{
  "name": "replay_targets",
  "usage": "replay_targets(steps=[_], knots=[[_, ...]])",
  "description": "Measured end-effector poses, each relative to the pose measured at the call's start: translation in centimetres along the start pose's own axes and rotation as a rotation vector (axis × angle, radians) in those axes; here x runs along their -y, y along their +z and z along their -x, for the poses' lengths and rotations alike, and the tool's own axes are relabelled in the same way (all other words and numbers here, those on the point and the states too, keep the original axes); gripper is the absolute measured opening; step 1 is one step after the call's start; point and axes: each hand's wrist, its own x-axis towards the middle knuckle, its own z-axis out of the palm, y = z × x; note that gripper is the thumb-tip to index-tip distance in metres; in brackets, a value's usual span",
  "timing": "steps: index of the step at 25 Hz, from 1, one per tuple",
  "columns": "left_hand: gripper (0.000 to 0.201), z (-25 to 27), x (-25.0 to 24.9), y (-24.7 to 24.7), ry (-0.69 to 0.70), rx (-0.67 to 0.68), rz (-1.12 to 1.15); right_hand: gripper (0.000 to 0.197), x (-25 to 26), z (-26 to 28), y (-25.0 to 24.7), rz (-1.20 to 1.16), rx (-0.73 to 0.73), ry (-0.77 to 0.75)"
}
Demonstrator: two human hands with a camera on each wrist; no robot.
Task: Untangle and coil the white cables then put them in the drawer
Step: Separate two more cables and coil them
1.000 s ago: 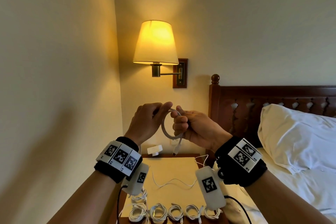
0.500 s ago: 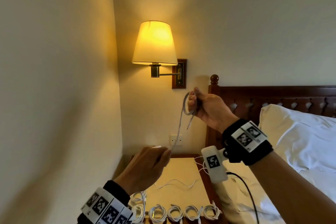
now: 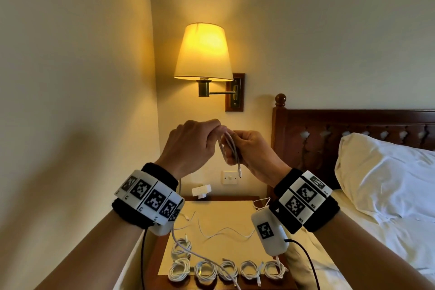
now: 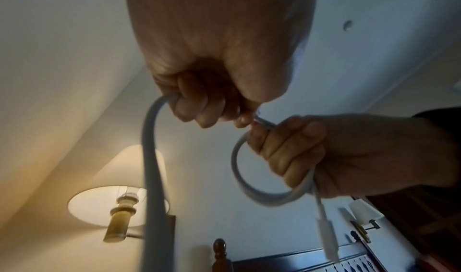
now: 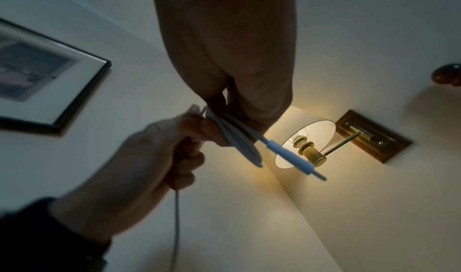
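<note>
Above the bench (image 3: 237,213), both hands meet: right hand (image 3: 255,153) fingers curl round a small cable (image 3: 231,148) coil; left hand (image 3: 190,146), at 9 o'clock, pinches its trailing length. Six coils (image 3: 227,271) lie at the bench's 6 o'clock edge.

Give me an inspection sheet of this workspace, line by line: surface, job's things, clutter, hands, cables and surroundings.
Surface: nightstand with a cream top, beside the bed.
Job's things: white cable part-coiled, held above the nightstand; finished coils in a row along the near edge; one loose cable lies uncoiled mid-top. Drawer: not seen.
Clutter: small white adapter at the back edge.
Hands: left hand pinches the strand at the loop's top; right hand grips the loops.
Cables: the held cable's tail runs down from the left hand; its plug dangles below the right hand.
Surroundings: lit wall lamp, wooden headboard, white pillow, framed picture.
</note>
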Motion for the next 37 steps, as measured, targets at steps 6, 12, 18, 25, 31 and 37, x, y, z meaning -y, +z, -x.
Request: replay_targets(steps=[6,12,18,25,31,37], knots=[[0.039,-0.9,1.3,2.1,-0.064,-0.015,0.266,0.037,0.1,0.3,-0.6,-0.340,-0.020,0.110],[0.049,0.7,1.8,4.3,-0.141,0.002,0.534,0.037,0.2,0.8,-1.7,-0.781,0.135,0.280],[0.052,6.3,5.2,8.6,-0.312,0.092,0.557,0.035,1.6,0.2,-5.1,-0.889,0.076,0.210],[0.048,5.6,-0.9,6.5,0.054,0.298,0.395,0.027,0.1,-1.2,-4.2,0.025,-0.093,0.038],[0.029,1.7,-1.3,3.6,0.125,0.054,0.239,0.032,-0.4,-1.2,-3.4,0.386,-0.077,-0.073],[0.050,-0.3,0.9,3.4,-0.043,-0.019,0.045,0.033,-0.6,-0.1,-3.0,0.281,0.044,-0.001]])
